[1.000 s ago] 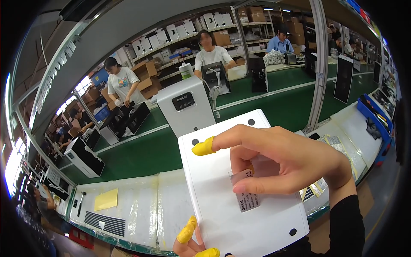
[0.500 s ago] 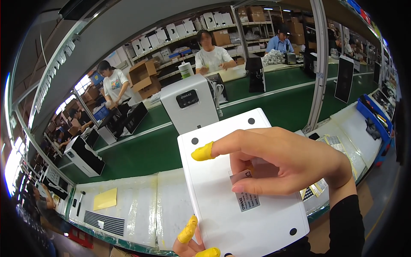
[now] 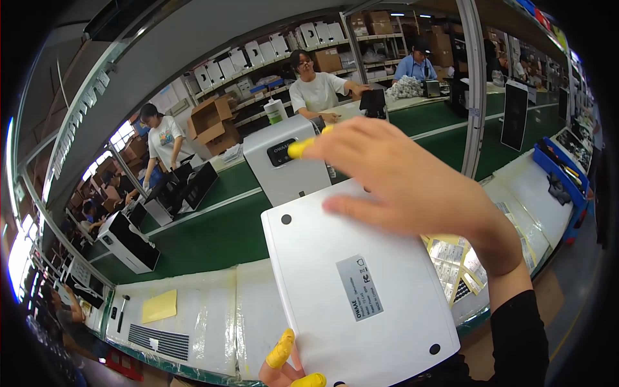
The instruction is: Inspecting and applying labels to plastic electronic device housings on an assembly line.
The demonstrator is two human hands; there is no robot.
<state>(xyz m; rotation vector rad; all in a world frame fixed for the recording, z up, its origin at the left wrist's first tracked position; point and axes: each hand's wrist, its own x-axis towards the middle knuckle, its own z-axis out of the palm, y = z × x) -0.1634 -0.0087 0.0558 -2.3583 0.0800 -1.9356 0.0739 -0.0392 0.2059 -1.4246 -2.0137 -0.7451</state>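
Note:
A white boxy appliance (image 3: 309,271) is tilted toward me, its flat face with round black feet turned up. A silver rating label (image 3: 359,288) lies on that face. My left hand (image 3: 281,364), with yellow finger covers, grips the appliance's lower left edge; part of the hand is hidden beneath it. Over the far end of the panel is my right hand (image 3: 406,177), slightly blurred, fingers stretched out and nothing seen in them. Its yellow-covered fingertip overlaps the dark control panel (image 3: 282,153) of a second white appliance (image 3: 284,180) standing behind; I cannot tell whether they touch.
Sheets of silver labels (image 3: 446,258) lie right of the held appliance. On the left bench are a hammer (image 3: 122,313), yellow paper (image 3: 159,306) and a sheet of black pads (image 3: 145,335). A green conveyor (image 3: 213,232) crosses behind, with co-workers beyond. A blue bin (image 3: 545,164) and metal post (image 3: 476,103) stand right.
My right hand has left the label and moved up and away, its fingers straightening. The label now lies uncovered. My left hand keeps its hold. A co-worker across the conveyor has reached toward a black unit.

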